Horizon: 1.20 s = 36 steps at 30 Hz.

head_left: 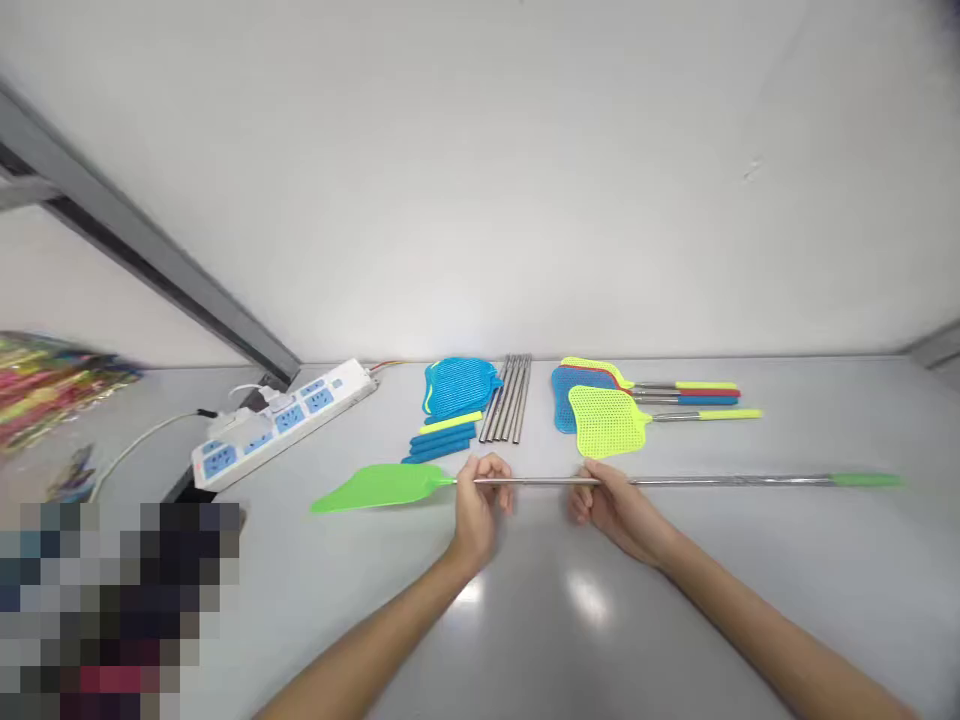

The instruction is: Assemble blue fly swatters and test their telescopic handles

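A green fly swatter [390, 485] with a long, extended metal rod lies level across the view, its green handle at the far right. Near the swatter's head, my left hand [478, 505] is closed round the rod. Further right along the same rod, my right hand [619, 507] grips it with thumb and fingers. Behind my left hand are blue and yellow handle sleeves [442, 440], a stack of blue swatter heads [461, 388] and several bare metal rods [507, 400]. Behind my right hand lie several swatters with handles, a yellow one [609, 422] in front.
A white power strip [289, 420] with plugs and cables lies at the left. Colourful plastic-wrapped items [56, 385] are at the far left edge. A pale wall [525, 180] rises behind the grey table [525, 640]. A metal frame post [150, 230] slants down at the left.
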### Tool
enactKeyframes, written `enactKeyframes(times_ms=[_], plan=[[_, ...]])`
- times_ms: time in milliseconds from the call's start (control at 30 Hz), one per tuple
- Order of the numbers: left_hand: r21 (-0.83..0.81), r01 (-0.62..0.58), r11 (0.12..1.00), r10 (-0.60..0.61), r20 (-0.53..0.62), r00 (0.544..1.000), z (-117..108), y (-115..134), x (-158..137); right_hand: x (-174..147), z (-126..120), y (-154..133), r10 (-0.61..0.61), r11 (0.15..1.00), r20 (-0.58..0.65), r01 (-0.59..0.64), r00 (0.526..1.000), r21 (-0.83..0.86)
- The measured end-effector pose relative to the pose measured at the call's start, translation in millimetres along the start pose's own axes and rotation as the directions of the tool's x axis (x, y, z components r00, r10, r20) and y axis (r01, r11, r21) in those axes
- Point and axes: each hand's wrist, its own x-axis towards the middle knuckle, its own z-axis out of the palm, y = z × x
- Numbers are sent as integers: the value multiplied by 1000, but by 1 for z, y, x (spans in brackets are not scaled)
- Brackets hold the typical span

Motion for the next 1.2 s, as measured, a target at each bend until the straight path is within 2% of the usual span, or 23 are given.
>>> enactKeyframes(times_ms=[267, 500, 867, 1200], plan=[[-20, -12, 1000, 12, 5, 1000, 2, 7, -1, 0, -1, -1, -5, 1000, 14, 6, 1000, -29], [-64, -43, 997, 38, -75, 996, 2, 10, 5, -1, -1, -2, -4, 998, 28, 6, 1000, -56], [187, 16, 982, -33, 86, 996, -2, 7, 0, -2, 0, -2, -27, 999, 14, 27, 1000, -21], [307, 67, 949, -121, 161, 979, -5, 3, -1, -3, -3, 1, -37, 998, 37, 38, 999, -45]])
